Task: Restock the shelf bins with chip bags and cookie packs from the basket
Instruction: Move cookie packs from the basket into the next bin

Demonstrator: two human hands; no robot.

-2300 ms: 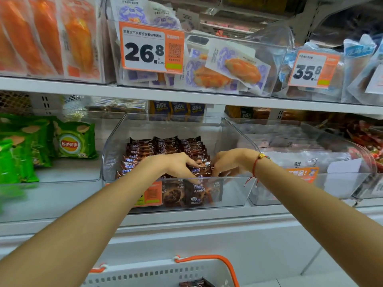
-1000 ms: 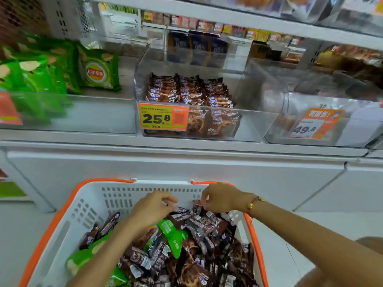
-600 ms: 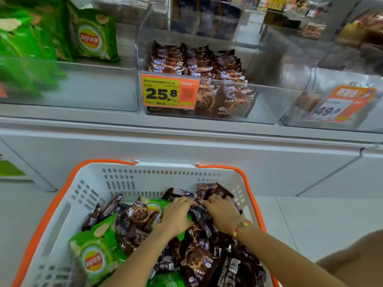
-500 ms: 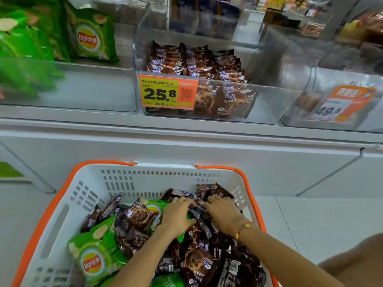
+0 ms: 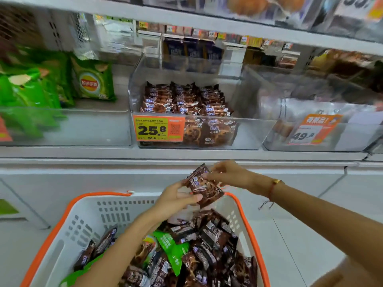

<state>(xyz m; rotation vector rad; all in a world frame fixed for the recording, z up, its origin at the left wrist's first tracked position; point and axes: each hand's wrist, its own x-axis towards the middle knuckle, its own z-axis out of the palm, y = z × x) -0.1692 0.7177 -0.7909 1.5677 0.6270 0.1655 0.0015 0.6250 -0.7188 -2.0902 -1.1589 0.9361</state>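
A small bunch of brown cookie packs [image 5: 204, 186] hangs above the far rim of the white, orange-edged basket [image 5: 87, 218]. My left hand [image 5: 176, 198] grips the bunch from below and my right hand [image 5: 227, 172] pinches its top. More brown cookie packs [image 5: 209, 241] and green chip bags [image 5: 174, 247] fill the basket. On the shelf above, a clear bin [image 5: 244, 133] with an orange 25.8 tag holds rows of the same cookie packs [image 5: 184, 100]. Left of it, another clear bin [image 5: 83, 129] holds green chip bags [image 5: 93, 82].
A third clear bin [image 5: 352, 139] with a 49.8 tag stands at the right. A white shelf front [image 5: 103, 177] runs between the bins and the basket. An upper shelf [image 5: 186, 21] carries other packaged goods. Pale floor tiles [image 5: 300, 245] lie to the right.
Both hands have come up out of the basket's pile with a bunch of cookie packs, toward the shelf. The view has tilted upward.
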